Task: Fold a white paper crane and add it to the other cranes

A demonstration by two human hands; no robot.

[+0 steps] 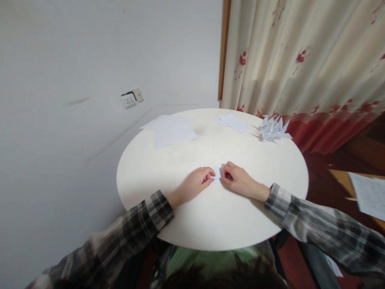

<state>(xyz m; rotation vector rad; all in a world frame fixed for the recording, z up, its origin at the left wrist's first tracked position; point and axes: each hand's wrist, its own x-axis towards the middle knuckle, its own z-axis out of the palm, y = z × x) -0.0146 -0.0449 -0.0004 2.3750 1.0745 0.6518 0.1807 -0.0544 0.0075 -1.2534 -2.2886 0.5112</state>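
A small piece of white paper [216,175] lies on the round white table [216,224], between my two hands. My left hand [197,182] has its thumb and fingers pinched on the paper's left side. On the right side, my right hand [237,179] pinches the paper's edge between thumb and curled forefinger. Both hands rest low against the tabletop. Part of the paper is hidden under my fingers, so its folds cannot be made out.
Large white sheets [174,130] lie at the table's back left, and smaller paper pieces [233,121] at the back. A cluster of folded pointed paper shapes [273,129] sits at the back right. A wall socket [128,100] is left; a floral curtain [300,60] hangs behind.
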